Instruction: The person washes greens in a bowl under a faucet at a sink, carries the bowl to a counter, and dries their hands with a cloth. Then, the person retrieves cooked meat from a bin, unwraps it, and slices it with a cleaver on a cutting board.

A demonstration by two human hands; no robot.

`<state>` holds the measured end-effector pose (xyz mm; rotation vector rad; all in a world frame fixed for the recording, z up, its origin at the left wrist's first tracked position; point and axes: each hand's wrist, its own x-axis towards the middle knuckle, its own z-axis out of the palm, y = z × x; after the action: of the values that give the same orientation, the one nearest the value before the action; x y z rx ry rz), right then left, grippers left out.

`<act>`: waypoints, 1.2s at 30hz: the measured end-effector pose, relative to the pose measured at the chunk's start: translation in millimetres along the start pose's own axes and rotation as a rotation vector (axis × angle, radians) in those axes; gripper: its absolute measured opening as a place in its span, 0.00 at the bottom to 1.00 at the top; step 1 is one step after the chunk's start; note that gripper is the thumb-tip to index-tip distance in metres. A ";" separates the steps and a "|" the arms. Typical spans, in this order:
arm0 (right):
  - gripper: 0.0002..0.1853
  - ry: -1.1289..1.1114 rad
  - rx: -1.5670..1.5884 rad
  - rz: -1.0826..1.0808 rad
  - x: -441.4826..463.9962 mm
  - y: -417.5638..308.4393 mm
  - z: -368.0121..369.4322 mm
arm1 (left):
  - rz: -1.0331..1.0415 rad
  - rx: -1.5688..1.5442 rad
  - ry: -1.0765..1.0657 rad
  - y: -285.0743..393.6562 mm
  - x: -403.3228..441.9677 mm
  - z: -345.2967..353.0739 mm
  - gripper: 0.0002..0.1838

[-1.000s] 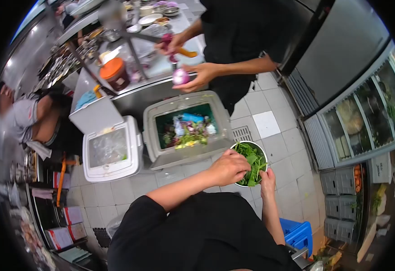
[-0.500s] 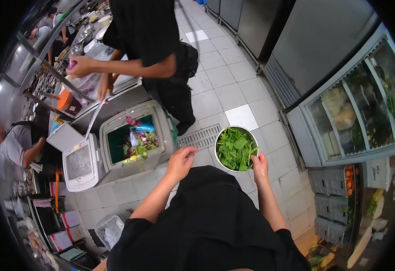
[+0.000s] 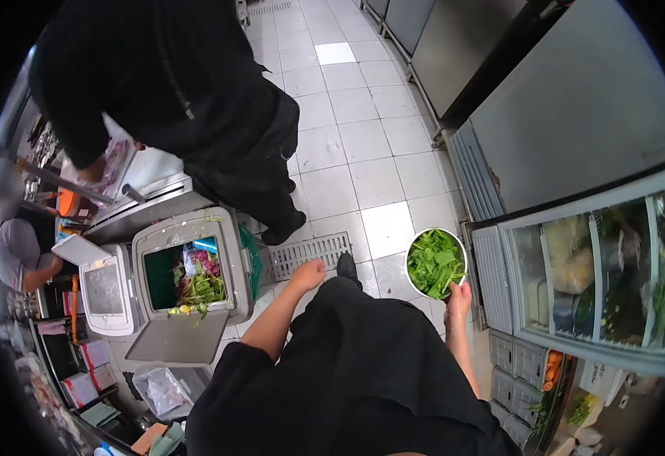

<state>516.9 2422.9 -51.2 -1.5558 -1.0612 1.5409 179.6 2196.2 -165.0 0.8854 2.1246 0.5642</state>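
Stands on a floor of pale grey square tiles (image 3: 340,144), dressed in black. Has along the floor's right edge a tall, flat-sided cabinet of dull grey metal (image 3: 583,114) and, nearer, a wide glass-doored chiller (image 3: 591,281) with green stalks and pale wrapped goods behind the glass. Has toward the floor's left edge a co-worker in black clothes (image 3: 203,99), bent over a white-topped bench with a metal edge (image 3: 154,167). Cannot make out clearly what that person's hands do. Has just beyond the bench's near end a large rectangular bin of grey plastic (image 3: 239,266), flap hanging down on its near side, purple and green vegetable scraps (image 3: 205,285) within. Has close by that bin's left edge a smaller white plastic bin (image 3: 126,296) with its lid raised. Shows stacked grey plastic crates (image 3: 532,357) below the chiller's near left corner, and a slotted metal drain grate (image 3: 313,254) set in the floor near the grey bin's right edge.

Holds off to the right, above the tiles, a round white-rimmed bowl (image 3: 466,254) filled to its edges with loose, bright green leaves (image 3: 433,262). Pinches the bowl's near right edge with the right hand (image 3: 459,300), thumb on top; cannot see the fingers underneath. Hangs the left hand (image 3: 309,274) well apart from the bowl, in front of the drain grate, fingers curled inward; cannot tell how tightly.
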 end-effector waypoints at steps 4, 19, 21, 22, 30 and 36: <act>0.06 0.057 -0.071 -0.054 74.3 -9.3 -17.3 | 0.084 0.099 -0.139 31.4 108.3 -7.1 0.17; 0.05 -0.262 -0.168 -0.014 358.6 -76.8 144.0 | -0.215 -0.151 -0.098 101.7 313.5 -47.0 0.15; 0.06 -0.395 -0.222 -0.004 403.0 -92.4 180.9 | -0.280 -0.152 -0.103 102.3 336.9 -39.8 0.15; 0.06 -0.435 -0.272 0.057 426.6 -98.3 196.4 | -0.357 -0.249 -0.067 110.6 350.5 -40.3 0.15; 0.06 -0.715 -0.511 0.188 538.2 -99.5 308.2 | -0.558 -0.775 0.108 141.1 474.6 14.4 0.12; 0.07 -0.810 -0.605 0.305 586.2 -11.7 342.1 | -0.603 -1.031 0.176 124.3 557.7 118.3 0.11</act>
<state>151.7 2933.0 -310.4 -1.5244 -1.9437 2.3042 56.4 2704.5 -423.9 -0.3700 1.7296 1.2393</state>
